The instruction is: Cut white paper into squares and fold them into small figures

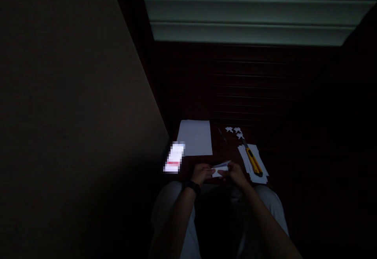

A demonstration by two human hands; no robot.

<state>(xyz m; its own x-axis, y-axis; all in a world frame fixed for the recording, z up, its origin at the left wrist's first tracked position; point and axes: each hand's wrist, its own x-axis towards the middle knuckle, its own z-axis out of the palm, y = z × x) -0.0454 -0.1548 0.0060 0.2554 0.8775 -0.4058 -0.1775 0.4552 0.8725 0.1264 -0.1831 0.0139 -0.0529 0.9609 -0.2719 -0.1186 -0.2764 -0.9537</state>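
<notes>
A small folded piece of white paper point(220, 171) is held between my two hands, close to the front edge of the dark table. My left hand point(202, 173), with a black band on its wrist, pinches the paper's left end. At the right end, my right hand point(235, 174) has its thumb on the front face and its fingers behind. The paper's upper flap stands slightly apart from the front layer. My fingertips behind the paper are partly hidden.
White paper sheets point(196, 137) lie at the back left, beside a lit, blurred phone point(174, 157). On the right, a yellow utility knife point(253, 160) rests on smaller paper pieces point(262, 168). Behind it are three small white paper shapes point(237, 130) and a thin dark pen-like object point(222, 135).
</notes>
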